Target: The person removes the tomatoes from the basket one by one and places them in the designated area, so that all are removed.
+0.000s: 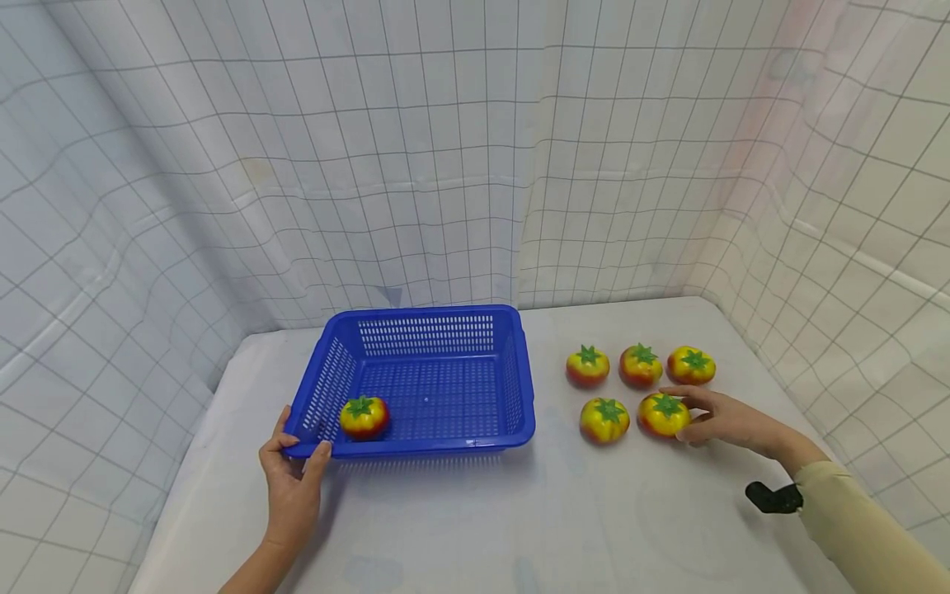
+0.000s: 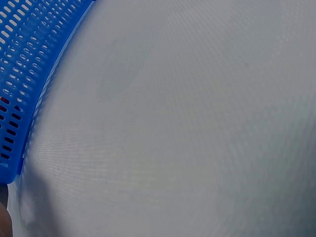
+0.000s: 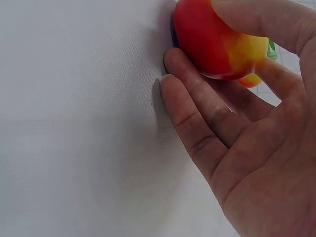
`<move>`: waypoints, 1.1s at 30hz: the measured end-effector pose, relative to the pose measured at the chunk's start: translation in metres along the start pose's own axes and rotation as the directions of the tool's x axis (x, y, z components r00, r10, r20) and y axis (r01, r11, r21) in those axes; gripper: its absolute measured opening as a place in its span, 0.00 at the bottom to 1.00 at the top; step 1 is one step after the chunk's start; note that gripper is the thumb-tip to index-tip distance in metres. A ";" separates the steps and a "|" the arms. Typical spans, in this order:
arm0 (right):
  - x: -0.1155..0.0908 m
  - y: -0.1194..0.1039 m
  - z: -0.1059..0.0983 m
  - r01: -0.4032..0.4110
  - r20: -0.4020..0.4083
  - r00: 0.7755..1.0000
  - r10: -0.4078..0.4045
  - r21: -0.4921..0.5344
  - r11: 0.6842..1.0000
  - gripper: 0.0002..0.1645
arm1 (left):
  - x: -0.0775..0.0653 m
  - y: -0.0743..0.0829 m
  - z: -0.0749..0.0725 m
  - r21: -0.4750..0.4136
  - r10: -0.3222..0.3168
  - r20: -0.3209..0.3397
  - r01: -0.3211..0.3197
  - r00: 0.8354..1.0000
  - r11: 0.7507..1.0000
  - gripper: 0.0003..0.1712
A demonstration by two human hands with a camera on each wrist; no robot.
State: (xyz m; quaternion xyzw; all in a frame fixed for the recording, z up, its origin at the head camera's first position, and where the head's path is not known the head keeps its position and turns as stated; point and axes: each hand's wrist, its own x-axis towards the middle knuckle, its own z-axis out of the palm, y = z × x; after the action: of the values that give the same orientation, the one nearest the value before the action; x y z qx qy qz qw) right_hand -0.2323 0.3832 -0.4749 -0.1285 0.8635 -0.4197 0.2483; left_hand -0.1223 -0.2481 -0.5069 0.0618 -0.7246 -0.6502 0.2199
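My left hand (image 1: 292, 487) grips the near left corner of a blue plastic basket (image 1: 426, 448), thumb over the rim and fingers along its side. A red-and-yellow tomato (image 1: 364, 418) with a green leafy top lies inside, by that corner. In the left wrist view the basket's slotted wall (image 2: 29, 59) fills the upper left. On the right, my right hand (image 1: 735, 422) holds another such tomato (image 1: 663, 415) from its right side. The right wrist view has the thumb on this tomato (image 3: 212, 44) and the other fingers around its lower side, by the cloth.
Beside the held one sits a tomato (image 1: 604, 421). Three more, a left tomato (image 1: 587, 367), a middle tomato (image 1: 641, 366) and a right tomato (image 1: 691, 365), form a row behind. White cloth covers the table (image 1: 475, 528); checked curtains (image 1: 460, 165) hang at its back and sides.
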 end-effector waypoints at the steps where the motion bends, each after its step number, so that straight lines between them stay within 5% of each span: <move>1: 0.000 0.000 0.000 0.000 0.000 1.000 0.000 -0.002 1.000 0.45 | 0.000 0.000 0.000 0.002 0.000 0.001 0.000 1.000 1.000 0.24; 33: -0.017 -0.002 -0.012 -0.006 -0.004 1.000 0.006 -0.013 1.000 0.46 | 0.000 0.000 -0.001 -0.037 0.016 0.019 -0.015 1.000 0.999 0.23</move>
State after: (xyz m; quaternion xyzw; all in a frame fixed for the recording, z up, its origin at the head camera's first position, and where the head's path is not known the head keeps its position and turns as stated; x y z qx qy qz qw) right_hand -0.2244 0.3969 -0.4620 -0.1269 0.8672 -0.4134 0.2470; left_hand -0.1223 -0.2493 -0.5068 0.0457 -0.7152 -0.6621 0.2191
